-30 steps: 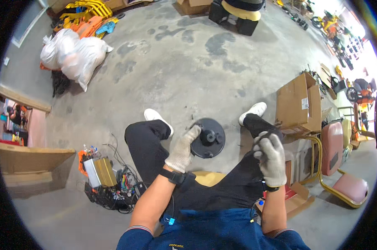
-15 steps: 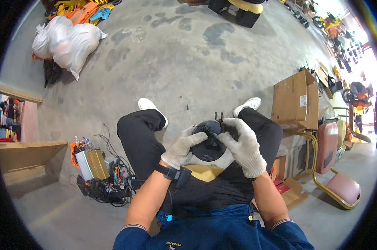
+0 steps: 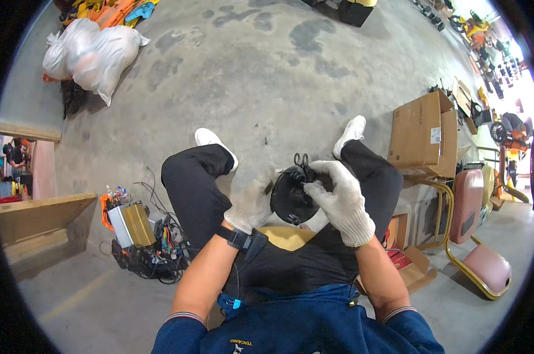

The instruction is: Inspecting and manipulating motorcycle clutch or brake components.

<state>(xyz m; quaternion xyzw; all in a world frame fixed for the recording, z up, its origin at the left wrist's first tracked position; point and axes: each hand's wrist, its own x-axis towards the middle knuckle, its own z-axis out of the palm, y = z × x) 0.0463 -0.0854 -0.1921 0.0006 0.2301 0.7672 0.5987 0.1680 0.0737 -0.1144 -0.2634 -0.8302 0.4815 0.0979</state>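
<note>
A round, dark, dish-shaped part [image 3: 292, 203] is held up between my knees; its exact kind I cannot make out. Out of its top, a thin black cable [image 3: 301, 159] rises in small loops. My right hand [image 3: 339, 197], in a white knitted glove, is closed on the upper right of the part, thumb and fingers pinching near the base of the cable. Also gloved, my left hand [image 3: 250, 197] is beside the part's left edge. Motion smears its fingers, so whether they touch the part does not show.
On the floor at left lies a pile of cables and metal-cased electronics [image 3: 140, 230], near a wooden ledge [image 3: 48, 215]. White plastic bags [image 3: 96, 56] sit at the far left. To the right stand a cardboard box [image 3: 420, 133] and a gold-framed chair [image 3: 485, 265].
My left hand has drawn back to the left from the centre of the round part and is now blurred. The part has tilted in my right hand, and its cable loops have shifted left.
</note>
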